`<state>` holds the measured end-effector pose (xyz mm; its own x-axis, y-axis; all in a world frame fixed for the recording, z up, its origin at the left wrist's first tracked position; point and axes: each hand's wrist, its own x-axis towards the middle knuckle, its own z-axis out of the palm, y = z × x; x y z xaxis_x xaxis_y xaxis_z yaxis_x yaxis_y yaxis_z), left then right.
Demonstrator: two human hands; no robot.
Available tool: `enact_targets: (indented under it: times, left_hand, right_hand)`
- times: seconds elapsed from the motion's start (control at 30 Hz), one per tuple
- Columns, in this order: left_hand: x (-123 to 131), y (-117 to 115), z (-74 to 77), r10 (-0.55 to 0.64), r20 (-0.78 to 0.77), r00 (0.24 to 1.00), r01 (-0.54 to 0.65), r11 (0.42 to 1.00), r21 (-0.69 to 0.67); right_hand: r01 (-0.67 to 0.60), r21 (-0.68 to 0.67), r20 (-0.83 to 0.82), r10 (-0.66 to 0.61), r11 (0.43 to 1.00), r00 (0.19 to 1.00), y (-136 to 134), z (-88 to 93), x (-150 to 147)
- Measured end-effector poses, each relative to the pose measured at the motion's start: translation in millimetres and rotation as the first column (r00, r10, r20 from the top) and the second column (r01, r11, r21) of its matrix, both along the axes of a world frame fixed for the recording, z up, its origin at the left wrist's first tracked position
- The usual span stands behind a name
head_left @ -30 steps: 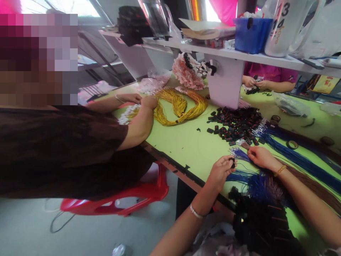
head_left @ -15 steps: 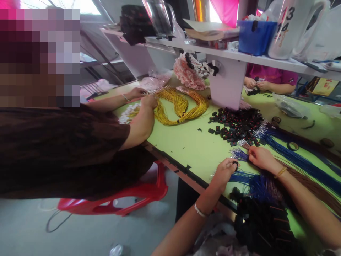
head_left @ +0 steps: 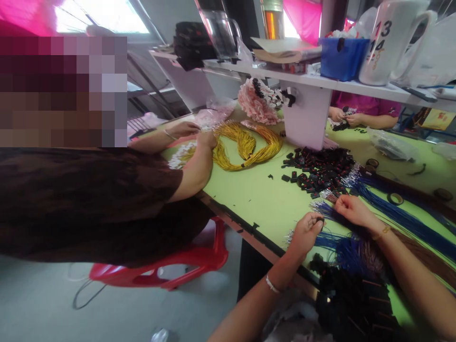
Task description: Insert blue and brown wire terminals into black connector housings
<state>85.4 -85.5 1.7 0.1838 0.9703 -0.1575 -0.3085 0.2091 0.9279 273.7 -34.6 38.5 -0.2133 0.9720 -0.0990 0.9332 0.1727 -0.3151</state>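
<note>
Left hand (head_left: 305,232) pinched a light, rigid black connector (head_left: 320,220). Right hand (head_left: 351,209) nipped limp blue wires (head_left: 404,217) near the tips, likely the surest hold.

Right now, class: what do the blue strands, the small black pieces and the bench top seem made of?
The blue strands: likely plastic-sheathed wire, glossy, with silvery tips. The small black pieces: probably moulded plastic, matt and blocky. The bench top: smooth pale-green sheet, perhaps laminate or rubber mat; unclear.
</note>
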Motion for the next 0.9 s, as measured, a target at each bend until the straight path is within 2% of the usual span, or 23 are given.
enact_targets:
  times: [0.1, 0.27, 0.37, 0.47, 0.63, 0.73, 0.9]
  left_hand:
    - [-3, 1, -5.6, -0.035, -0.087, 0.996, 0.034, 0.999, -0.015]
    - [-5, -2, -3.2, -0.033, -0.063, 0.997, 0.031, 0.999, -0.037]
    - [-2, -4, 0.5, 0.034, 0.076, 0.997, -0.029, 0.997, -0.065]
    - [-1, -4, -0.5, 0.099, 0.269, 0.958, -0.057, 0.986, -0.159]
    - [-3, -2, -10.0, 0.11, 0.38, 0.918, -0.02, 0.972, -0.235]
    - [-3, -1, -14.0, 0.1, 0.383, 0.918, -0.009, 0.973, -0.232]
    - [-3, -1, -14.9, 0.098, 0.391, 0.915, 0.001, 0.969, -0.246]
  right_hand:
    - [0.129, 0.105, 0.066, -0.136, 0.986, 0.989, -3, -1.3, 1]
    - [0.154, 0.197, -0.003, -0.157, 0.968, 0.988, -2, 2.1, -5]
    - [0.065, 0.174, -0.178, -0.033, 0.983, 0.984, 4, 9.3, -14]
    - [-0.025, 0.155, -0.403, 0.086, 0.988, 0.911, 7, 14.2, -24]
    - [-0.096, 0.047, -0.584, 0.105, 0.994, 0.805, -9, 6.4, -32]
    - [-0.086, 0.018, -0.603, 0.079, 0.996, 0.793, -24, -1.8, -36]
    - [-0.075, 0.054, -0.498, 0.092, 0.996, 0.862, -36, -9.2, -43]
